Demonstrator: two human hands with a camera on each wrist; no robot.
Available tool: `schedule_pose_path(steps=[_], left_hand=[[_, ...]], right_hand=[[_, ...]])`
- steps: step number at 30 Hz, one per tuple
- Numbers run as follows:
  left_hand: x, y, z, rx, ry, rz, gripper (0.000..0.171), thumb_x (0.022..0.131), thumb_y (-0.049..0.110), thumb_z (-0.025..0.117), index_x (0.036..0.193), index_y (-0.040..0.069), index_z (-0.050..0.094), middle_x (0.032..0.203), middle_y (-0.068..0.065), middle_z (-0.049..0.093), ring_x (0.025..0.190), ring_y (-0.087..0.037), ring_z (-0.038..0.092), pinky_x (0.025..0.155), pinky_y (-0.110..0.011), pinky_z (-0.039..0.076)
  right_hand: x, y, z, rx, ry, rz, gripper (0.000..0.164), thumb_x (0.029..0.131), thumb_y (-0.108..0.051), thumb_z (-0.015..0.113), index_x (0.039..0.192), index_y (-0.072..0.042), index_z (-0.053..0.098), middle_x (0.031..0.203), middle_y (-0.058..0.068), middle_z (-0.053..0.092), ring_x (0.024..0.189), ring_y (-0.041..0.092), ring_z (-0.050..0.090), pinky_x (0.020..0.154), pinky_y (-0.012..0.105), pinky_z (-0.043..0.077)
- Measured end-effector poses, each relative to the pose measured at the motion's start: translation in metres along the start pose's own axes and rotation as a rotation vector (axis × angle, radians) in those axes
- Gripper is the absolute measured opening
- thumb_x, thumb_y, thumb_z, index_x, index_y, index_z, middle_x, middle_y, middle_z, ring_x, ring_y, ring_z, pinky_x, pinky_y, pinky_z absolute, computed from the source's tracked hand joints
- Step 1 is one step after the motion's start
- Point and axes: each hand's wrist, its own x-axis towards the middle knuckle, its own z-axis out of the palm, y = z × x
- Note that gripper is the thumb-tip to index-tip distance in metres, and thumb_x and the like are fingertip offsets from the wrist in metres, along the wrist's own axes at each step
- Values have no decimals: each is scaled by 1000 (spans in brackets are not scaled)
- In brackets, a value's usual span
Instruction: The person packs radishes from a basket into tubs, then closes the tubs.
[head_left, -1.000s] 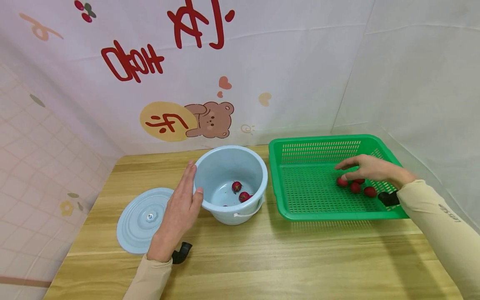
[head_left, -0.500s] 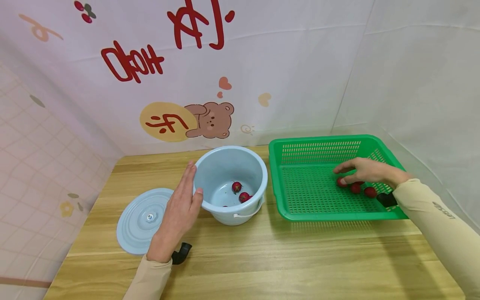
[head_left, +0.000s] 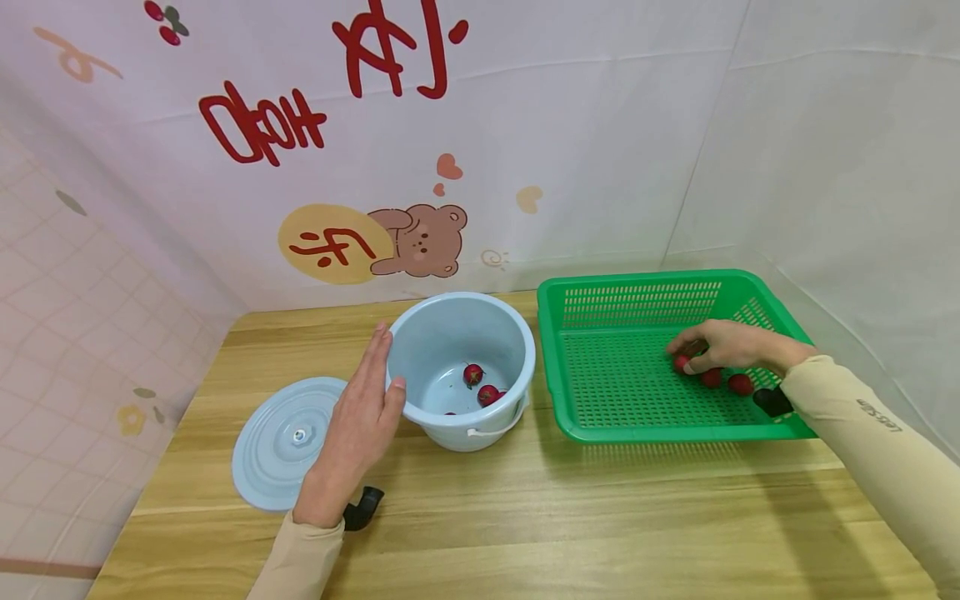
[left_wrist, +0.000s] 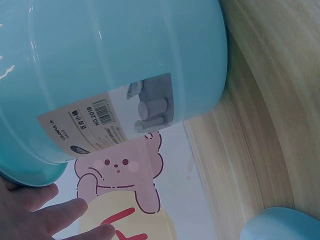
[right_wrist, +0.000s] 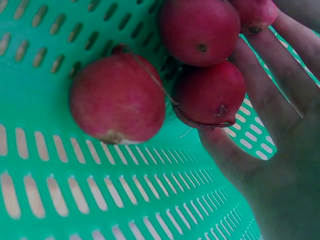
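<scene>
Flat and straight-fingered, my left hand (head_left: 358,417) rests its fingertips against the left rim of a light blue bucket (head_left: 450,435). Several red radishes, one of them a radish (head_left: 472,374) near the middle, lie on the bucket's floor. On the right, my right hand (head_left: 726,343) reaches into a green slotted basket (head_left: 615,379), thumb and fingers curled around a radish (head_left: 681,364). More radishes lie beside it, such as the radish (head_left: 740,383) under the wrist. In the right wrist view, a radish (right_wrist: 210,95) sits at my thumb and another radish (right_wrist: 117,97) lies apart.
A light blue lid (head_left: 262,450) lies on the wooden table (head_left: 480,533), partly behind my left forearm. The bucket's thin handle (head_left: 498,427) hangs at its front right. A printed white cloth wall (head_left: 600,167) stands close behind the bucket and basket.
My right hand has lowered slightly, and its thumb and fingers have closed in on the radish. My left hand stays at the bucket's rim.
</scene>
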Motion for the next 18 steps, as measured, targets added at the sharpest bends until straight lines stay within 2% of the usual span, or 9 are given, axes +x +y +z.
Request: schedule_pose_path(steps=[4, 10, 18], left_hand=[[0, 0, 0, 0, 0, -2, 63, 109, 28, 44, 163, 2, 25, 171, -11, 22, 153, -34, 30, 116, -60, 36], [-2, 0, -1, -8, -1, -9, 63, 109, 29, 43, 164, 3, 25, 172, -9, 21, 154, -33, 29, 117, -60, 35], [0, -1, -1, -8, -8, -15, 63, 109, 27, 44, 164, 4, 24, 172, -8, 20, 154, -31, 29, 117, -59, 35]], right_hand=[[0, 0, 0, 18, -16, 3, 40, 97, -15, 72, 132, 2, 67, 123, 15, 71, 115, 38, 66, 94, 52, 56], [2, 2, 2, 7, -16, 12, 35, 97, -13, 71, 129, 0, 69, 124, 15, 71, 115, 39, 66, 93, 53, 56], [-5, -1, -4, 10, 87, 31, 38, 98, -18, 71, 134, -5, 68, 121, 6, 72, 105, 21, 67, 82, 37, 56]])
